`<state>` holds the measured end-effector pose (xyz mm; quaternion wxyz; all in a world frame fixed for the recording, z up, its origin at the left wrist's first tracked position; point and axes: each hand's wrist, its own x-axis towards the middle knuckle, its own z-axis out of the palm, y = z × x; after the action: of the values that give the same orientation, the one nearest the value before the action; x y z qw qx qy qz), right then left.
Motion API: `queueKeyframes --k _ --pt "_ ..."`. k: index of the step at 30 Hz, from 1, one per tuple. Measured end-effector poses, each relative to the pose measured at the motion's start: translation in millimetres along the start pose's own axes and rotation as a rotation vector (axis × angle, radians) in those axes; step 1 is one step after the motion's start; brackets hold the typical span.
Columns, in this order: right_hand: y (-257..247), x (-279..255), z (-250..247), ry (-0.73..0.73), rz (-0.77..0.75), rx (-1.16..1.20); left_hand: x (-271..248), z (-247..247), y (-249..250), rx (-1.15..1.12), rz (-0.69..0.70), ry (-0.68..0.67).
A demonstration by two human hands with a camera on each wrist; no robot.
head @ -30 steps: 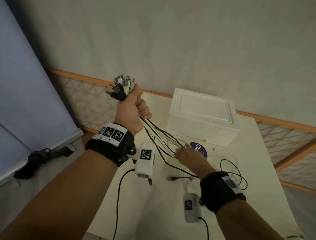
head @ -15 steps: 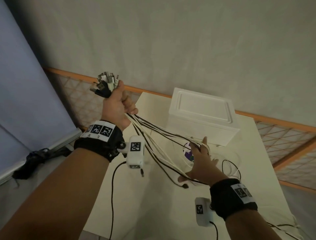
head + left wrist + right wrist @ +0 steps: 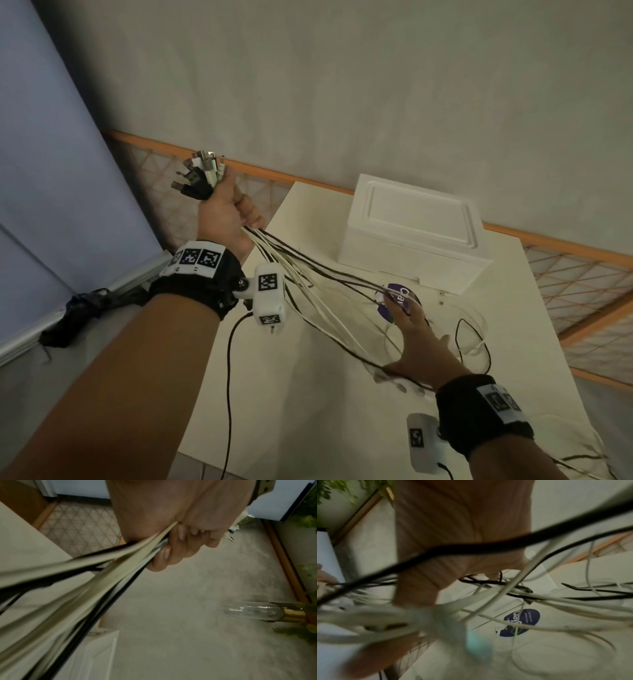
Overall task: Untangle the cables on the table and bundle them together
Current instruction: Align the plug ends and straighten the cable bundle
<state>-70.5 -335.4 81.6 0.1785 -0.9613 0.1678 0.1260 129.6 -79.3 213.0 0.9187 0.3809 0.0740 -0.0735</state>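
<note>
- Your left hand (image 3: 226, 212) is raised off the table's far-left corner, fist wrapped tight round the cables (image 3: 308, 274) just below their plugs (image 3: 200, 176); the left wrist view shows its fingers (image 3: 173, 550) curled over white and black strands.
- Those plugs, white and black, fan out above your thumb.
- Your right hand (image 3: 419, 346) sits low over the table (image 3: 308, 411), fingers straight and spread, holding nothing; the cables run across its palm side.
- From your left fist the cables stretch down and right to that spread hand, taut and roughly side by side, well clear of the table there.
- Past your right hand the loose ends lie on the table in slack loops, a black one (image 3: 476, 346) just right of your thumb.
- Behind the cables, at the table's far edge, stands a white lidded box (image 3: 414, 236).
- A round purple sticker (image 3: 399, 301) lies on the table just in front of that box, under your right fingertips.
- The right wrist view is blurred, showing only crossed strands over the sticker (image 3: 520, 622).
</note>
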Motion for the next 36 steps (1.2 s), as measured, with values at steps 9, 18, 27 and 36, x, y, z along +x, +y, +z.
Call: queueKeyframes --k 9,18,27,36 --pt "27 6 4 0.046 0.127 -0.215 6 -21 -10 0.08 0.006 0.036" --pt "73 -1 -22 -0.017 0.407 -0.296 24 -39 7 0.052 0.024 0.109" --pt "-22 8 -81 -0.09 -0.135 -0.259 3 -13 -34 0.197 -0.048 -0.158" --pt "-155 10 -54 0.147 -0.459 1.049 -30 11 -65 0.253 -0.104 -0.357"
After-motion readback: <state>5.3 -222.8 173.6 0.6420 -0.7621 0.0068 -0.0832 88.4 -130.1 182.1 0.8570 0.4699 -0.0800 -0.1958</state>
